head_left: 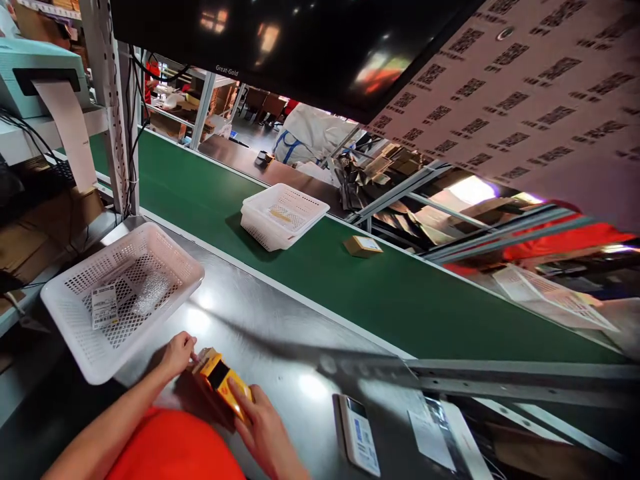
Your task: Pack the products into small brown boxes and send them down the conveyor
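Observation:
My right hand grips a yellow and black tool that looks like a tape dispenser. It lies over a small brown cardboard box, which stands on the metal worktop close to my body. My left hand is at the far left end of the box, its fingers pinched together; what they hold there is too small to make out. Left of that hand stands a white plastic basket with a labelled packet and a bubble-wrapped item inside.
Beyond the metal worktop runs a green conveyor belt, carrying stacked white baskets and a small box. A scanner-like device lies right. A label printer stands left; a monitor hangs overhead. Someone's red sleeve shows at right.

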Demonstrator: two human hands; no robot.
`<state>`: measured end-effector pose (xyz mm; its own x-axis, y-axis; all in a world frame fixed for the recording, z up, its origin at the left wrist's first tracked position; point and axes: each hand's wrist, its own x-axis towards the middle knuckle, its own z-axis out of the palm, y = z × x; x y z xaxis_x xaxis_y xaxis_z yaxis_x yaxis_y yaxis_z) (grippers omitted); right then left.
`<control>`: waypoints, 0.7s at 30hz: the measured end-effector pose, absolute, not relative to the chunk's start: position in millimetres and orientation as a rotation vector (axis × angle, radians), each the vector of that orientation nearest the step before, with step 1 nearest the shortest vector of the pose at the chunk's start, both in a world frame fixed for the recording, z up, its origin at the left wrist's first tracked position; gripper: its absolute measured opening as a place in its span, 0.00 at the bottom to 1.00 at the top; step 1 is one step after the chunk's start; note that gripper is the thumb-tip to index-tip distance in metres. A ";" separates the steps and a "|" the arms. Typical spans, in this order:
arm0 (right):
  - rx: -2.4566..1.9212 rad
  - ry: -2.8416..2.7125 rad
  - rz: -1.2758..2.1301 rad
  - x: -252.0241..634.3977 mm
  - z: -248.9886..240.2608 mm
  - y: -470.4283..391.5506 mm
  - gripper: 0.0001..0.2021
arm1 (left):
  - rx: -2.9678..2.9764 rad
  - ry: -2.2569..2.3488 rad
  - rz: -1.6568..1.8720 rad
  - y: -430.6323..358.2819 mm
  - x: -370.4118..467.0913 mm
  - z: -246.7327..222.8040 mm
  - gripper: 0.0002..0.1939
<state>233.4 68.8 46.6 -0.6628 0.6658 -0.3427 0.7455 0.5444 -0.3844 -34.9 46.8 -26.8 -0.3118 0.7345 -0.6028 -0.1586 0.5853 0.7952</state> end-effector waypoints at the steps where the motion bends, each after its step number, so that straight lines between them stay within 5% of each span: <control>1: 1.206 2.608 -0.744 229.7 47.9 70.0 0.37 | 0.487 1.650 0.954 46.3 -35.2 -28.8 0.13; 21: 1.112 2.662 -0.671 220.5 47.9 76.1 0.37 | 1.057 1.827 0.571 31.5 -25.1 -55.5 0.19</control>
